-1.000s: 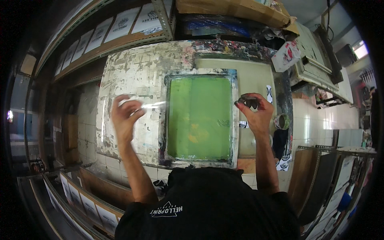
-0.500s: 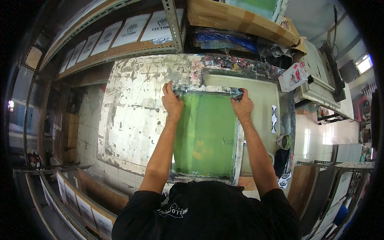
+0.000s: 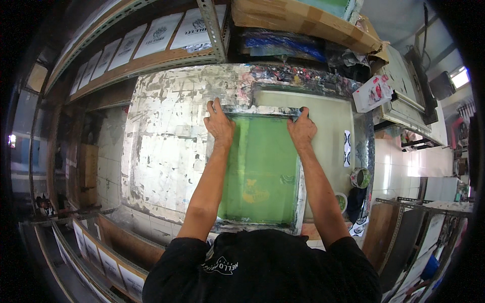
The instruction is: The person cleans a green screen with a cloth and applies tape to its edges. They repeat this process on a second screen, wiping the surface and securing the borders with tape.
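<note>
A screen-printing frame (image 3: pixel 301 202) with green mesh (image 3: pixel 260 156) lies in front of me, its near edge close to my black shirt. A faint yellowish design shows low on the mesh. My left hand (image 3: pixel 220 126) grips the frame's far left corner, fingers over the far edge and thumb toward the mesh. At the far right corner, my right hand (image 3: pixel 302 130) is closed round the frame, with its thumb on the inner side. Under the frame are a worn, paint-flaked white board (image 3: pixel 166 136) on the left and a pale framed panel (image 3: pixel 331 136) on the right.
Shelving (image 3: pixel 217 30) with white printed sheets stands at far left. A cardboard box (image 3: pixel 303 22) sits beyond the table. Along the right side are a stained white container (image 3: pixel 373 94), a small tub (image 3: pixel 360 178), a black cloth (image 3: pixel 356 202) and a patterned strip (image 3: pixel 347 149).
My right hand has shifted slightly left at its corner, its fingers now over the far edge. My left hand keeps its corner. The whole view has tilted a little.
</note>
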Available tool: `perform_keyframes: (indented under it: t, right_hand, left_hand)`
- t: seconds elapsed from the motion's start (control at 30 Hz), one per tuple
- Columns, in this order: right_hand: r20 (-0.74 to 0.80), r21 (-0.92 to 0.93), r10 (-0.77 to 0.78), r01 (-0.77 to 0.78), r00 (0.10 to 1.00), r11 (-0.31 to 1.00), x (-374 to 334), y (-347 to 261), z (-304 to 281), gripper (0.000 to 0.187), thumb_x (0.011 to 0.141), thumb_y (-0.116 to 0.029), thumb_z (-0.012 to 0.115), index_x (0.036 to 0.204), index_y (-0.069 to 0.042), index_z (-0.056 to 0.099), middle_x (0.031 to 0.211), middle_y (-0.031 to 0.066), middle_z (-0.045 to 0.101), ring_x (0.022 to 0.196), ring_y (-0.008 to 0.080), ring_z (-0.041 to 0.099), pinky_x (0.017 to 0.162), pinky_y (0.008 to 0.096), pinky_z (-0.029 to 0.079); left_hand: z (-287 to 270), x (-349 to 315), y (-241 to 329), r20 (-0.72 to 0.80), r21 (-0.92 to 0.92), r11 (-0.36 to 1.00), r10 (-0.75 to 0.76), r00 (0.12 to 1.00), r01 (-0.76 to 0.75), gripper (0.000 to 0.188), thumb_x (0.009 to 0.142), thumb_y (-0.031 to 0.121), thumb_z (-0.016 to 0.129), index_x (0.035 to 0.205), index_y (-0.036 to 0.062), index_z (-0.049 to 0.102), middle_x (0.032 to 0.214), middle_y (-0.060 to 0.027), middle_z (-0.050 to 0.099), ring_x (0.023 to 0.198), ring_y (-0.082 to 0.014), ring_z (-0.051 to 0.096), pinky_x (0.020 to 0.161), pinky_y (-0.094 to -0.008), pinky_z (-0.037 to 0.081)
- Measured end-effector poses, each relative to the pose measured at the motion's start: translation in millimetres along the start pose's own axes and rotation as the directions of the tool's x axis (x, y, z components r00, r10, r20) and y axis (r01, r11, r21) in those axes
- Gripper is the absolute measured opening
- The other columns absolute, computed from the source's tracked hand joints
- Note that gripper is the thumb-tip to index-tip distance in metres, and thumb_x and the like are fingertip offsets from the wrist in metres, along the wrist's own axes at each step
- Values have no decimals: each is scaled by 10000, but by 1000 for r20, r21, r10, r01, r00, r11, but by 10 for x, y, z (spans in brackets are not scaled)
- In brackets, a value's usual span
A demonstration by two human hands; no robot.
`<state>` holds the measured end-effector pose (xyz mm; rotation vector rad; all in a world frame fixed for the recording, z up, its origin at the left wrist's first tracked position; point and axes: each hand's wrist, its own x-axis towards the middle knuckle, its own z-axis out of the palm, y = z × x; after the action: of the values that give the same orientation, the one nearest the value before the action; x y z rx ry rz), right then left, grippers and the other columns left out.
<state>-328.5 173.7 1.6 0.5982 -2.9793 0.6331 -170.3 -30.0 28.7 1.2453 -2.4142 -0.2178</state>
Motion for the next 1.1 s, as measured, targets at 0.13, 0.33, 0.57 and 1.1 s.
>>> perform_keyframes:
  t: [0.13, 0.33, 0.57, 1.1]
  right_hand:
    - [41, -2, 29, -29, 999, 1000, -32, -96, -85, 672, 713, -303, 767, 1248, -111, 411, 798, 135, 684, 744, 341, 678, 664, 446, 520]
    - [-120, 173, 30, -9, 992, 985, -44, -37, -140, 740, 684, -242, 814, 1281, -84, 408, 1011, 165, 656, 857, 331, 667, 727, 422, 526]
    - [207, 694, -77, -91, 975, 715, -529, 557, -1065, 434, 702, -145, 783, 1082, -31, 608, 998, 138, 656, 881, 285, 637, 770, 378, 508]
    - [-48, -96, 106, -111, 993, 989, -2315, 2599, -1544, 400, 733, 48, 641, 1125, -22, 600, 1344, 308, 459, 1261, 471, 429, 1058, 479, 368]
  left_hand:
    - [83, 70, -34, -8, -58, 996, -68, 998, 68, 764, 572, 45, 740, 1277, 112, 454, 1209, -143, 475, 936, -346, 605, 710, -450, 484]
    - [242, 217, -180, -68, -178, 975, -147, 987, 133, 647, 611, 95, 690, 1231, 81, 504, 1126, -132, 547, 907, -367, 615, 756, -479, 498]
    - [535, 361, -690, 0, -293, 931, -227, 974, 217, 656, 595, 185, 713, 1221, 93, 543, 978, -102, 622, 875, -308, 620, 795, -415, 484]
    - [99, -715, -1036, 13, -584, 796, -185, 983, 158, 607, 729, 158, 801, 1246, -13, 532, 1075, -130, 580, 903, -244, 558, 806, -369, 483]
